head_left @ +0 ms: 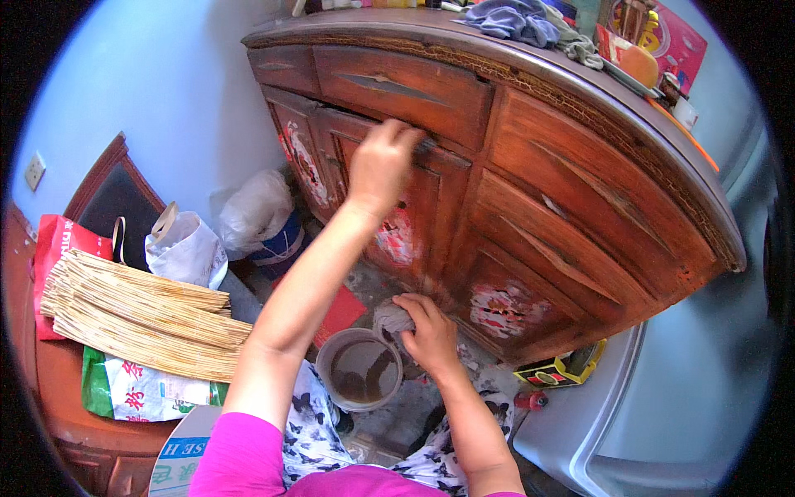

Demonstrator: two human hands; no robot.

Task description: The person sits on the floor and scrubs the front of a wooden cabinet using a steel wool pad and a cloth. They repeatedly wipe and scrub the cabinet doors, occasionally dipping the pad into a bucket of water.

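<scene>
My left hand [383, 166] is raised to the top edge of a cabinet door, just under a drawer. Its fingers are closed, and a small dark grey thing [426, 144] shows at the fingertips, too blurred to name. Lower down, my right hand [432, 331] grips a wet grey cloth [391, 320] over the rim of a round pail [330, 389] of murky brown water. The reddish-brown wooden cabinet [530, 116] stands before me, with torn pink-and-white picture remnants [507, 308] on its lower doors.
At left, a bundle of thin bamboo sticks [149, 311] lies with bags on a brown wooden surface [66, 377]. A bagged blue bucket [277, 244] stands by the wall. Cloths [513, 21] lie on the cabinet top. A yellow-and-black box [563, 369] sits beside a grey-blue plastic piece [613, 414].
</scene>
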